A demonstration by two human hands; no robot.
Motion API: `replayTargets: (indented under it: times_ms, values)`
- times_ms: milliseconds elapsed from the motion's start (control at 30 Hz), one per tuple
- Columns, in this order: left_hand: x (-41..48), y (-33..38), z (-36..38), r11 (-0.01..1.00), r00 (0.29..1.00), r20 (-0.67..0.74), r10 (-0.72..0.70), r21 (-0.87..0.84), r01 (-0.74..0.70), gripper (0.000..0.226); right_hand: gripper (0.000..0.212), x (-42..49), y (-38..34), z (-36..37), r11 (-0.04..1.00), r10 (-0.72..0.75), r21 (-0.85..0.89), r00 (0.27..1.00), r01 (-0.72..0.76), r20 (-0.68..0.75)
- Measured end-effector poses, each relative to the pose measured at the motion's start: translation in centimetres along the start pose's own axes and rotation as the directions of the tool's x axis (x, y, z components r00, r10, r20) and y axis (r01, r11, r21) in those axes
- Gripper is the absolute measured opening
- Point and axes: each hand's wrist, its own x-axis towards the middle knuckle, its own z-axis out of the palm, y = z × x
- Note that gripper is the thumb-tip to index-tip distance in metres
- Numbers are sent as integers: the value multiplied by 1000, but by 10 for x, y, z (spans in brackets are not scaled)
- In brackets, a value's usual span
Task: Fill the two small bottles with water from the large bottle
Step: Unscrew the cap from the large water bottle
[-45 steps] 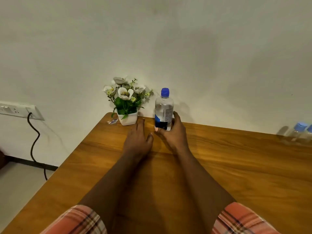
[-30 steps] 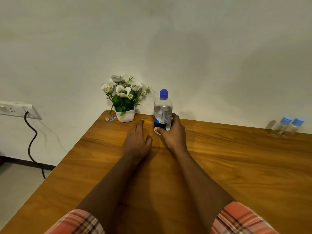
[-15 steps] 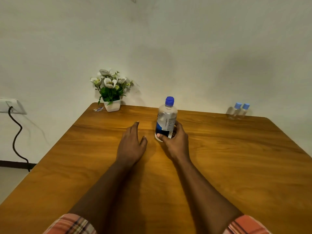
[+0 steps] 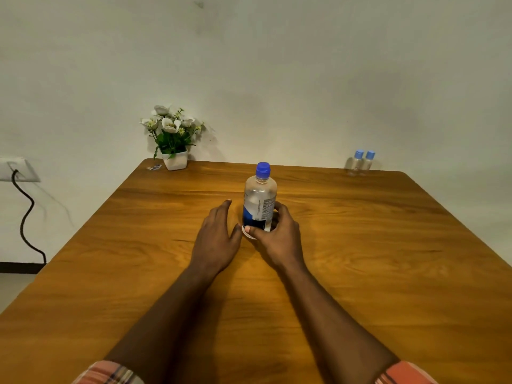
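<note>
The large clear bottle (image 4: 260, 195) with a blue cap and blue-white label stands upright in the middle of the wooden table (image 4: 388, 259). My right hand (image 4: 277, 236) is wrapped around its lower part. My left hand (image 4: 219, 236) lies flat on the table just left of the bottle, fingers apart, holding nothing. Two small clear bottles (image 4: 360, 163) with blue caps stand side by side at the table's far right corner, against the wall.
A white pot of white flowers (image 4: 173, 139) stands at the far left corner, with a small wrapper (image 4: 154, 167) beside it. A wall socket with a black cable (image 4: 23, 217) is at the left. The wall runs along the table's far edge.
My right hand has drawn the large bottle away from the flower pot toward the table's middle. My left hand came along beside it. The view swung right, bringing the small bottles into sight.
</note>
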Motion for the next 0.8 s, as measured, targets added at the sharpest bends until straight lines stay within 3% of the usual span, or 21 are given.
replayTargets:
  times_ms: [467, 633, 700, 800]
  values:
    - [-8, 6, -4, 998, 997, 62, 49, -39, -47, 71, 78, -9, -3, -2, 1000, -10, -20, 999, 11, 42]
    - [-8, 2, -5, 995, 996, 62, 59, -82, -54, 74, 104, -7, -12, -24, 998, 65, -33, 983, -60, 172]
    - [-8, 0, -5, 993, 996, 61, 61, -100, -55, 74, 89, 3, -26, -40, 991, 93, -107, 984, -77, 153]
    - [-7, 1, -4, 992, 997, 54, 55, -120, -49, 71, 56, 24, -64, -64, 978, -69, -190, 995, 81, 69]
